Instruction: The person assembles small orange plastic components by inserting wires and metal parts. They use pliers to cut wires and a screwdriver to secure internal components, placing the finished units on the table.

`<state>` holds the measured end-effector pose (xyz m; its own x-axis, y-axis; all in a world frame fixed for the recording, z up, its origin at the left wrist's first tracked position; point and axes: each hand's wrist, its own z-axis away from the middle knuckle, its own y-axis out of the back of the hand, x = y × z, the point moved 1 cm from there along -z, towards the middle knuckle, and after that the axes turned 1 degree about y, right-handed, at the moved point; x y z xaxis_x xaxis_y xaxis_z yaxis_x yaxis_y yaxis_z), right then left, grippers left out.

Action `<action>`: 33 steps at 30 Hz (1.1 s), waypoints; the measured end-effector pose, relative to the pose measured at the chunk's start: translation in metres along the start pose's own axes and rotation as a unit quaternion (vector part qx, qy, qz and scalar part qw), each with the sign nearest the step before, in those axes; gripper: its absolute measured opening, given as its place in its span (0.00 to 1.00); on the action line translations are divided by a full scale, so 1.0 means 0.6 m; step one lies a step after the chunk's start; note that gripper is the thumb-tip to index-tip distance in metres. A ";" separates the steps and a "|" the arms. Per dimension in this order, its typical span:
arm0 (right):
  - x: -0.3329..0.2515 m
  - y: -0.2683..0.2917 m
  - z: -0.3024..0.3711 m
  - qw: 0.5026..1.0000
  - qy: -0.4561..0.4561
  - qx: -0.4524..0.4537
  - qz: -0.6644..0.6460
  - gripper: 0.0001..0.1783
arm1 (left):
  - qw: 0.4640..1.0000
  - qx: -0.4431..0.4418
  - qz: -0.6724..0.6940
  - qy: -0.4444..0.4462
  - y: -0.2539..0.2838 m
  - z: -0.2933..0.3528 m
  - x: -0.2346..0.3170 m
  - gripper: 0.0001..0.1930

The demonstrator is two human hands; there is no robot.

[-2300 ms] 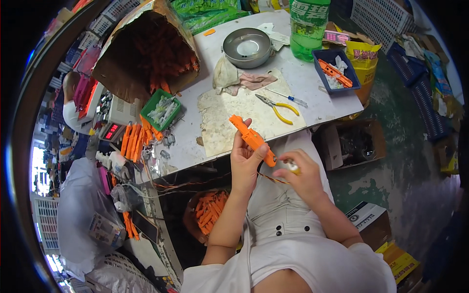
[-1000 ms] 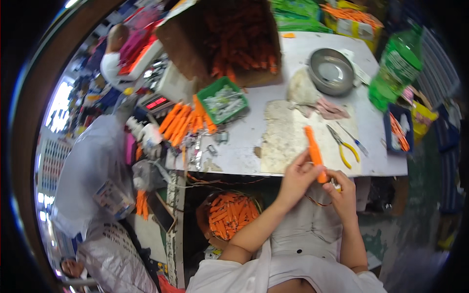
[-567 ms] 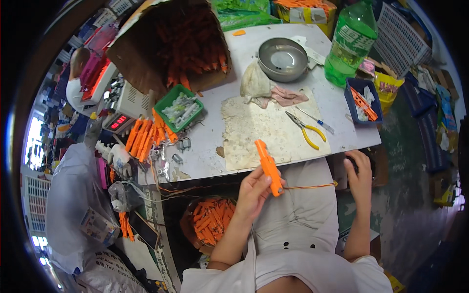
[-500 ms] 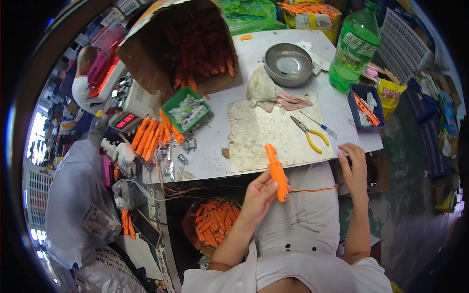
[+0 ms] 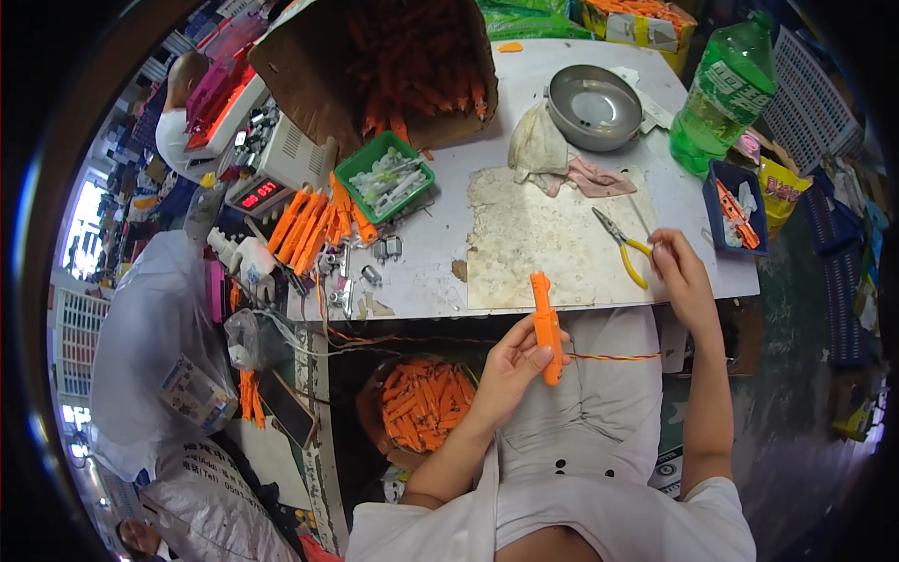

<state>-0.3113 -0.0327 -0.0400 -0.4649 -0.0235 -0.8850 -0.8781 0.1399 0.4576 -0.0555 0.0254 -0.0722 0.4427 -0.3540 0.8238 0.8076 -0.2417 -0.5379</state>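
My left hand (image 5: 514, 367) is closed around a long orange plastic casing (image 5: 547, 330), held nearly upright in front of the table's near edge. A twisted red-and-yellow wire (image 5: 613, 356) runs right from beside the casing, over my lap. On the table's right side, my right hand (image 5: 686, 279) has its fingers closed on the handle of a screwdriver (image 5: 641, 214). Only the thin metal shaft shows; the fingers hide the handle. Just left of that hand lie pliers (image 5: 626, 251) with yellow grips, on a stained pale board (image 5: 524, 248).
A cardboard box (image 5: 304, 70) of orange parts lies tipped at the back left, near a green basket (image 5: 386, 178) of small pieces. A metal bowl (image 5: 595, 108), cloth (image 5: 541, 145), green bottle (image 5: 726, 98) and dark blue bin (image 5: 740, 211) stand farther right.
My right hand has moved in over the table and closed on the screwdriver handle. The orange casing has turned slightly in my left hand. The whole view has shifted.
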 end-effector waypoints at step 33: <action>-0.066 -0.041 0.104 0.944 0.287 -0.074 0.143 0.08 | 0.986 -0.053 -0.156 0.000 0.019 0.018 0.015 0.34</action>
<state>-0.2644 0.0267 -0.0216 -0.6338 -0.5436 -0.5503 -0.6934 0.0838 0.7157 -0.0380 0.0291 -0.0691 0.1792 -0.2463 0.9525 0.8590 -0.4328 -0.2735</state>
